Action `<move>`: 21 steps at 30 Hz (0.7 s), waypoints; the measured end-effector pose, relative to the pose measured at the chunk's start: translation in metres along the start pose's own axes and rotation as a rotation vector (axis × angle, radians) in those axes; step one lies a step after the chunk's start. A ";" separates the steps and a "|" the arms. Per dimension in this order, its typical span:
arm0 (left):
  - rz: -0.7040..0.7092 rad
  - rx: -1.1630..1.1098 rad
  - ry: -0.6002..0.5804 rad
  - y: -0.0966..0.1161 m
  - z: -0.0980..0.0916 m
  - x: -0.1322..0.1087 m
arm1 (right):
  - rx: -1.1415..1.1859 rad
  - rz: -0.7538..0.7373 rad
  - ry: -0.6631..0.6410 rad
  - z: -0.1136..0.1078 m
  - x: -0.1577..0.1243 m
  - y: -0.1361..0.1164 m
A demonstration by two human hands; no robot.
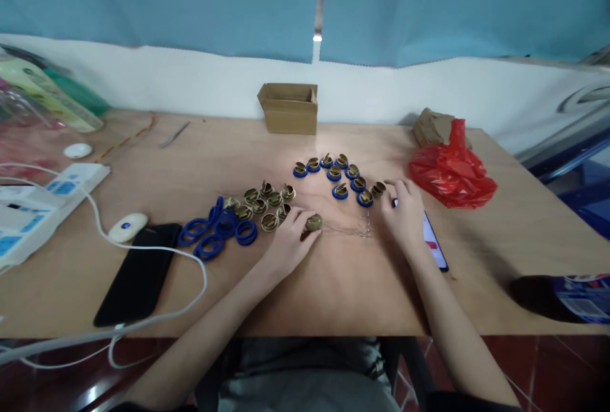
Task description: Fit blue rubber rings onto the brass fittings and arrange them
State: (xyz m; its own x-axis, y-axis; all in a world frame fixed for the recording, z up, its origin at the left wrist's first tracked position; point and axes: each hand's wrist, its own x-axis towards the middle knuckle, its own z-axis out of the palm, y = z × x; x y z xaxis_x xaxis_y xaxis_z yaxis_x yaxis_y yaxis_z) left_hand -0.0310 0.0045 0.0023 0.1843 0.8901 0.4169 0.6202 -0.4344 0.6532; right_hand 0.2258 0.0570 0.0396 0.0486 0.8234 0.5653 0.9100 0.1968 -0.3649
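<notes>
The person's left hand [290,239] is in front of an open-topped brown cardboard box [290,116] on the light wooden counter [295,301], its fingers clamped on a brass-coloured round metal piece [313,222]. That piece is in front of the box's right-hand end.

The right hand [404,215] is in front of the box and well to its right, its fingertips near a second brass-coloured piece [379,189]; whether those fingers are apart, together or gripping something cannot be told. A slim phone with a lit screen [434,247] lies partly beneath this hand.

In front of the box and to its right, a curved group of brass-coloured pieces set on blue rings [334,173] rests on the counter. In front of the box and to its left are a cluster of ringless brass-coloured pieces [260,206] and, farther left, a heap of loose dark-blue rings [225,231]. Thin bent metal wires [365,226] lie between the hands. A knotted red plastic bag [450,170] sits well right of the box.
</notes>
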 end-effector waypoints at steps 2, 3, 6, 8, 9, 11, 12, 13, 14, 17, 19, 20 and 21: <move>-0.011 0.033 -0.020 -0.001 0.002 -0.002 | -0.130 -0.008 -0.096 0.004 0.002 0.007; -0.016 0.042 -0.030 -0.001 0.002 -0.002 | -0.189 0.013 -0.155 0.006 0.003 0.008; -0.009 0.042 -0.057 0.000 0.003 -0.003 | -0.301 0.098 -0.252 0.014 0.004 0.010; 0.004 0.034 -0.065 0.000 0.003 -0.003 | -0.312 0.135 -0.232 0.018 0.005 0.011; 0.009 0.032 -0.063 0.000 0.003 -0.003 | -0.292 0.141 -0.207 0.020 0.006 0.012; 0.015 0.037 -0.046 -0.001 0.003 -0.003 | -0.195 0.146 -0.126 0.019 0.007 0.013; 0.016 0.044 -0.035 -0.001 0.003 -0.003 | -0.120 0.155 -0.069 0.018 0.007 0.012; 0.017 0.052 -0.021 -0.002 0.003 -0.003 | -0.029 0.174 -0.006 0.016 0.008 0.011; 0.019 0.058 -0.007 -0.002 0.003 -0.003 | 0.077 0.205 0.055 0.014 0.008 0.009; 0.033 0.060 0.040 0.001 0.000 -0.002 | 0.501 0.332 0.108 0.007 0.006 -0.002; 0.058 0.055 0.067 0.003 -0.002 -0.001 | 0.822 0.441 -0.008 0.004 0.002 -0.011; 0.076 0.054 0.078 0.005 -0.003 -0.001 | 0.958 0.509 -0.102 0.004 -0.001 -0.016; 0.098 0.054 0.088 0.006 -0.003 -0.001 | 1.067 0.576 -0.195 0.004 -0.004 -0.021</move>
State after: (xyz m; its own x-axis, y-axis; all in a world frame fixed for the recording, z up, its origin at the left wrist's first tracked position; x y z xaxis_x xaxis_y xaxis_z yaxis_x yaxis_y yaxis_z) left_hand -0.0301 0.0011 0.0078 0.1800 0.8270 0.5326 0.6432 -0.5086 0.5723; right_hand 0.2049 0.0519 0.0420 0.1865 0.9818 0.0350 -0.0212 0.0397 -0.9990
